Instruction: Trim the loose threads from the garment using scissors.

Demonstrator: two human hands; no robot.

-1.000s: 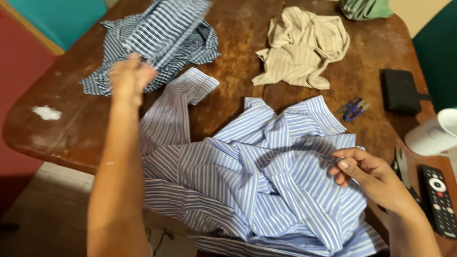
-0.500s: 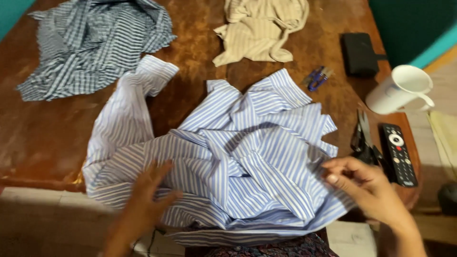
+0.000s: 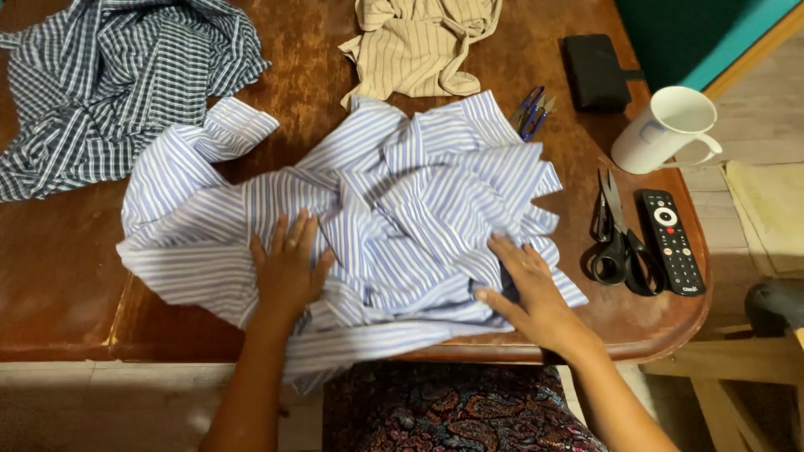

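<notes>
A crumpled blue-and-white striped shirt lies spread over the near part of the wooden table, its hem hanging over the front edge. My left hand rests flat on the shirt's lower left part, fingers apart. My right hand lies flat on the shirt's lower right edge, fingers spread. One sleeve with its cuff reaches toward the far left.
A dark checked shirt lies at the far left and a beige striped garment at the far middle. At the right are black scissors, a remote control, a white mug, a black case and small blue snips.
My left hand came down from above the far sleeve and now presses flat on the shirt. My right hand opened onto the shirt's right edge. The camera view shifted right.
</notes>
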